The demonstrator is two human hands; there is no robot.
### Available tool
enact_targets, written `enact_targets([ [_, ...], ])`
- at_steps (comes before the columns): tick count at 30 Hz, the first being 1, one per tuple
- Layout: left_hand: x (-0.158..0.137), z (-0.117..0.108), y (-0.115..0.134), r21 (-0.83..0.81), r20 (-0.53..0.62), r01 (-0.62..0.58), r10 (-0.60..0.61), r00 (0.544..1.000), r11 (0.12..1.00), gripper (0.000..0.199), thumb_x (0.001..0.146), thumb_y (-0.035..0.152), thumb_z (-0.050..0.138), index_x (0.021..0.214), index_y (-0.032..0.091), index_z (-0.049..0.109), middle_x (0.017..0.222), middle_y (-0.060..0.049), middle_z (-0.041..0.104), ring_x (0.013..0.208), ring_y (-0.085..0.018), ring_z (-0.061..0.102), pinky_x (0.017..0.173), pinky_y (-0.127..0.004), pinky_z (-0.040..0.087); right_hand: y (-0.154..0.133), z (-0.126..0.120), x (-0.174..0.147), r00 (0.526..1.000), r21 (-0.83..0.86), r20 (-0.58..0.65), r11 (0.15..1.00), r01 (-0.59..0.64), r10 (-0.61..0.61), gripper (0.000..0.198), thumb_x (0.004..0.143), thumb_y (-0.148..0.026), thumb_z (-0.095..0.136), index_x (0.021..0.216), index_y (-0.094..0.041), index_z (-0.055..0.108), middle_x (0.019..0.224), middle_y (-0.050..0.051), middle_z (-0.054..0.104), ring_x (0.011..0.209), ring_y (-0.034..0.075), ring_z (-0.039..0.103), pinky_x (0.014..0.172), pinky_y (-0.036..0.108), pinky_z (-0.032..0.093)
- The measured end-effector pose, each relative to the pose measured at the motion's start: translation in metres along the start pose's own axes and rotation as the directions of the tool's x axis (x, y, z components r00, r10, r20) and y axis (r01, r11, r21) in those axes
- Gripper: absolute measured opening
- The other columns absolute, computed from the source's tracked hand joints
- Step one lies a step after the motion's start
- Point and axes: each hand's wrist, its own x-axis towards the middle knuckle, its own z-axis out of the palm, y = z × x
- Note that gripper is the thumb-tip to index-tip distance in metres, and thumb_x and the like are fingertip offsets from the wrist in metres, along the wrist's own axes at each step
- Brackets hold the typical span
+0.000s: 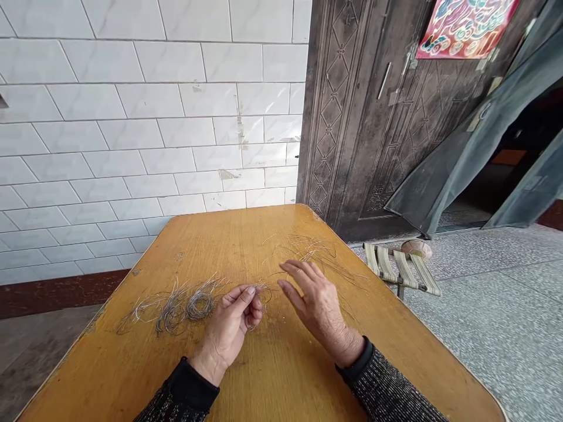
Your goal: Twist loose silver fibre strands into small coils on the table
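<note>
My left hand (235, 319) is closed over the middle of the table, thumb pressed on the index finger. Between them it pinches a thin wire (267, 296), which loops out past the fingertips. To its right, my right hand (314, 296) is raised with fingers stretched and thumb apart, holding nothing I can see. Coiled bundles of thin wire (200, 303) lie just left of my left hand. Beyond my right hand, loose wire strands (310, 249) are scattered, partly hidden by that hand.
The wooden table (281, 375) stands near a white tiled wall (167, 129). A folding stool (402, 266) with striped straps is on the floor to the right, with a roundish object (417, 248) behind it. A dark carved door (365, 117) and a grey curtain (466, 146) stand beyond.
</note>
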Motion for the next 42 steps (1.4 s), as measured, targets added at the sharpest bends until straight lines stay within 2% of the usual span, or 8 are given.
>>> enact_targets([
  [5, 0.004, -0.001, 0.004, -0.169, -0.018, 0.065, -0.069, 0.997, 0.984, 0.021, 0.064, 0.026, 0.075, 0.077, 0.013, 0.065, 0.061, 0.004, 0.055, 0.049, -0.004, 0.050, 0.043, -0.014, 0.039, 0.002, -0.002, 0.003, 0.971, 0.218, -0.061, 0.952, -0.215, 0.233, 0.019, 0.088, -0.026, 0.042, 0.089, -0.018, 0.059, 0.087, 0.007, 0.064, 0.083, 0.018, 0.057, 0.074, 0.032, 0.045],
  [8, 0.003, 0.000, 0.005, -0.257, -0.006, 0.073, -0.077, 0.997, 0.964, 0.021, 0.064, 0.024, 0.074, 0.078, 0.013, 0.064, 0.066, 0.004, 0.056, 0.048, -0.002, 0.047, 0.042, -0.013, 0.039, -0.004, 0.003, 0.001, 0.922, 0.360, 0.156, 0.848, -0.388, 0.355, 0.023, 0.086, -0.031, 0.045, 0.075, -0.017, 0.060, 0.066, 0.002, 0.060, 0.062, 0.013, 0.054, 0.058, 0.025, 0.042],
  [10, 0.002, 0.000, 0.004, -0.271, 0.009, 0.073, -0.074, 0.997, 0.960, 0.020, 0.066, 0.024, 0.074, 0.079, 0.013, 0.064, 0.070, 0.004, 0.057, 0.048, -0.001, 0.046, 0.042, -0.013, 0.039, -0.007, 0.008, -0.001, 0.875, 0.467, 0.307, 0.742, -0.481, 0.374, 0.023, 0.083, -0.035, 0.049, 0.076, -0.016, 0.061, 0.065, 0.001, 0.060, 0.057, 0.012, 0.052, 0.053, 0.023, 0.040],
  [14, 0.001, 0.000, 0.000, -0.236, 0.021, 0.087, -0.085, 0.996, 0.968, 0.021, 0.067, 0.026, 0.072, 0.082, 0.013, 0.063, 0.076, 0.002, 0.059, 0.051, -0.002, 0.049, 0.042, -0.013, 0.040, -0.009, 0.016, -0.003, 0.822, 0.617, 0.431, 0.543, -0.570, 0.373, 0.027, 0.078, -0.041, 0.054, 0.072, -0.015, 0.061, 0.063, 0.000, 0.058, 0.056, 0.010, 0.049, 0.052, 0.022, 0.038],
  [24, 0.000, 0.003, 0.002, -0.181, -0.035, 0.115, -0.123, 0.992, 0.977, 0.021, 0.079, 0.031, 0.060, 0.089, 0.014, 0.064, 0.086, -0.002, 0.060, 0.056, -0.005, 0.052, 0.042, -0.015, 0.039, -0.007, 0.014, 0.003, 0.708, 0.684, 0.500, 0.275, -0.676, 0.498, 0.034, 0.067, -0.048, 0.061, 0.058, -0.016, 0.053, 0.053, -0.002, 0.052, 0.046, 0.007, 0.042, 0.046, 0.021, 0.035],
  [32, 0.000, 0.001, 0.002, -0.157, 0.035, 0.071, -0.067, 0.997, 0.985, 0.022, 0.067, 0.023, 0.073, 0.086, 0.013, 0.065, 0.077, 0.000, 0.061, 0.058, -0.004, 0.053, 0.047, -0.013, 0.041, -0.008, 0.013, 0.003, 0.681, 0.643, 0.554, 0.273, -0.716, 0.480, 0.034, 0.066, -0.047, 0.062, 0.056, -0.016, 0.052, 0.053, -0.002, 0.053, 0.046, 0.007, 0.043, 0.046, 0.020, 0.035],
  [39, -0.002, 0.005, 0.001, -0.146, 0.075, 0.094, -0.083, 0.994, 0.985, 0.019, 0.064, 0.021, 0.075, 0.078, 0.012, 0.066, 0.067, 0.000, 0.060, 0.054, -0.004, 0.053, 0.048, -0.013, 0.043, -0.009, 0.006, 0.003, 0.643, 0.682, 0.635, 0.081, -0.727, 0.427, 0.037, 0.070, -0.051, 0.060, 0.081, -0.016, 0.065, 0.064, -0.001, 0.056, 0.055, 0.008, 0.049, 0.049, 0.019, 0.039],
  [42, -0.003, 0.007, 0.001, -0.127, 0.080, 0.108, -0.098, 0.992, 0.986, 0.020, 0.062, 0.021, 0.076, 0.077, 0.011, 0.066, 0.067, 0.000, 0.060, 0.055, -0.005, 0.053, 0.048, -0.013, 0.043, -0.008, 0.007, 0.003, 0.659, 0.717, 0.616, 0.039, -0.696, 0.431, 0.036, 0.068, -0.049, 0.063, 0.083, -0.017, 0.066, 0.064, -0.002, 0.055, 0.052, 0.006, 0.047, 0.047, 0.019, 0.039],
])
